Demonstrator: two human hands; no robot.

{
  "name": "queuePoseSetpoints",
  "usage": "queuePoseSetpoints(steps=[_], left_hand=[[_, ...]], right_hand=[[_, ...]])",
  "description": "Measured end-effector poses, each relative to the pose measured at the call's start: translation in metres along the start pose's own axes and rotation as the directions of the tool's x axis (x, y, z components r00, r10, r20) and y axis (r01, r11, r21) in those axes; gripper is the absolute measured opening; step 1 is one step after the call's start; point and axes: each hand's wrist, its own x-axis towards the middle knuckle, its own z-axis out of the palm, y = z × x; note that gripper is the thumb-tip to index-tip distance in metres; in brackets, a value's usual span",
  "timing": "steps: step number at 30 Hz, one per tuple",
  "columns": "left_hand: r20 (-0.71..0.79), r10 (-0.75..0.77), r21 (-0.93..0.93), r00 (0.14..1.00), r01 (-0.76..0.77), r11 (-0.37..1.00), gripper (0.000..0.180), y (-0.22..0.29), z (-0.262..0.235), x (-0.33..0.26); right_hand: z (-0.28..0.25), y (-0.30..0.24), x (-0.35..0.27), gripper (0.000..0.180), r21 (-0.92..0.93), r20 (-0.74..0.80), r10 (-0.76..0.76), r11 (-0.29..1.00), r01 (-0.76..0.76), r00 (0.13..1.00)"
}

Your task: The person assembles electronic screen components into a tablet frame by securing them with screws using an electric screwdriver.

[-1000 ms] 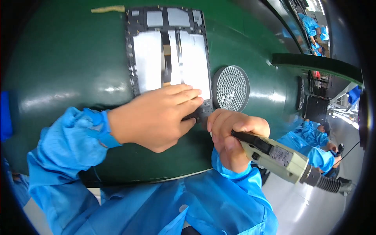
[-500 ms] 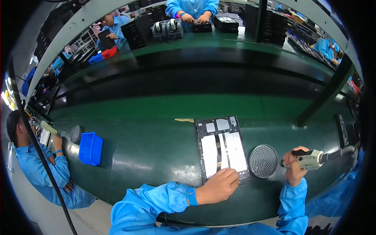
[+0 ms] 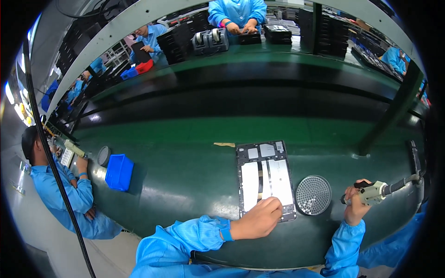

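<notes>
An opened tablet (image 3: 279, 173), with a black frame and two long silver battery panels, lies flat on the green workbench. My left hand (image 3: 259, 217) rests over its lower end, fingers pinched together. Whatever is between those fingertips is hidden. To the right, my right hand (image 3: 356, 206) is wrapped round a pale electric screwdriver (image 3: 372, 193), held level with its tip pointing left. Between the tablet and the screwdriver sits a round grey dish (image 3: 314, 195) dotted with small holes.
A blue bin (image 3: 119, 173) and another round dish (image 3: 104, 156) stand at the left, near a seated co-worker (image 3: 69, 185). A yellowish strip (image 3: 225, 144) lies beyond the tablet. A green post (image 3: 389, 109) rises at the right. Across the bench, another person (image 3: 237, 16) works among black stacks.
The whole view has shifted, so most things appear farther right. My left hand stays over the tablet's lower end. My right hand still holds the screwdriver, about as far from the dish.
</notes>
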Motion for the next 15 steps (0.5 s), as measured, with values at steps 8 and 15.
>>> queuePoseSetpoints(steps=[8,15], left_hand=[[0.038,0.342,0.123,0.939,-0.344,0.931,0.029,-0.017,-0.005,-0.009],[0.065,0.326,0.046,0.943,-0.329,0.943,0.026,-0.019,0.002,-0.01]], right_hand=[[-0.014,0.004,-0.002,0.029,-0.027,0.023,0.012,1.0,-0.012,1.0],[-0.02,0.003,-0.007,0.029,-0.043,0.028,0.028,0.999,-0.026,0.999]])
